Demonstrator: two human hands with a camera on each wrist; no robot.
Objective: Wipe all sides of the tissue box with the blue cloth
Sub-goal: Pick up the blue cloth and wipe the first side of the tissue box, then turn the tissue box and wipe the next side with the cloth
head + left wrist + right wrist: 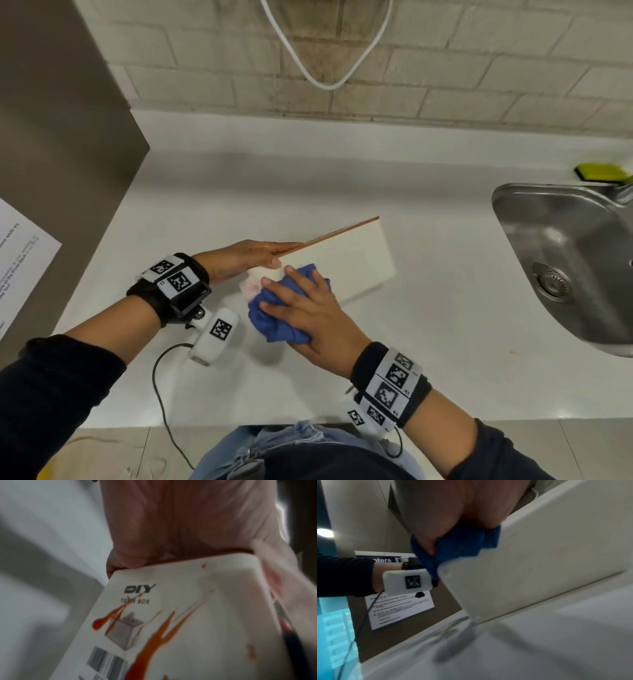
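White kitchen counter [342, 178] under a brick wall, steel sink [534, 205] at right edge, printed notice at far left. Tissue box [346, 260] sits mid-frame, tipped up on one edge. Left hand [246, 257] pinches its near end, thumb on the front face, fingers behind, prob. to steady the tilt w/ a clean broad face up. Right hand [305, 308] presses the bunched blue cloth [274, 322] onto that face, fingers spread wide over it. Underside, seen from left wrist cam, has orange-red sauce streaks [154, 642], so that side looks unwiped.
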